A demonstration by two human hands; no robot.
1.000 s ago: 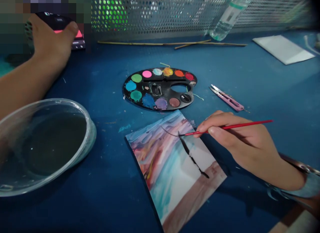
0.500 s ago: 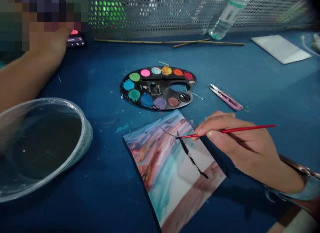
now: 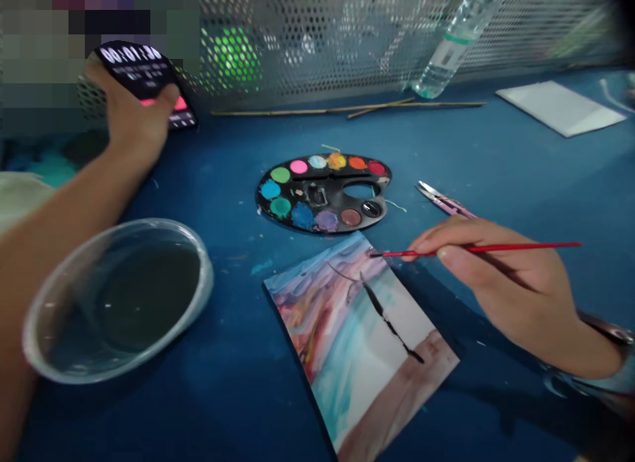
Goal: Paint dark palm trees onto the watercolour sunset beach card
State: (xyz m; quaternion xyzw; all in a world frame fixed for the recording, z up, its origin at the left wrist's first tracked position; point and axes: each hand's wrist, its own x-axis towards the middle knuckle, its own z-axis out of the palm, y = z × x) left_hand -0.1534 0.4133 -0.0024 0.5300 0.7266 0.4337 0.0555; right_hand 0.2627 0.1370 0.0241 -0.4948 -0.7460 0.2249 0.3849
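Note:
My left hand (image 3: 133, 114) holds up a black phone (image 3: 141, 71), its screen showing a timer. My right hand (image 3: 501, 283) grips a thin red paintbrush (image 3: 476, 250), whose dark tip hovers near the upper right edge of a small painting (image 3: 357, 343). That painting shows streaks of blue, pink and rust, with a thin black stroke across a pale area. Above it lies a black oval watercolour palette (image 3: 342, 207) with several round paint pans. Whether the brush tip touches the paper is hard to tell.
A clear plastic bowl (image 3: 209, 277) of dark water sits beside my left forearm. Pink-handled thread snips (image 3: 441, 198) lie partly behind my right hand. Thin sticks (image 3: 347, 110), a water bottle (image 3: 451, 51), white paper (image 3: 560, 108) and perforated metal mesh (image 3: 322, 45) lie beyond, on a blue tabletop (image 3: 223, 409).
My right hand has lifted the brush tip off the black stroke, moving it up and right to the painting's edge. My left hand has raised the phone, and the view has shifted slightly.

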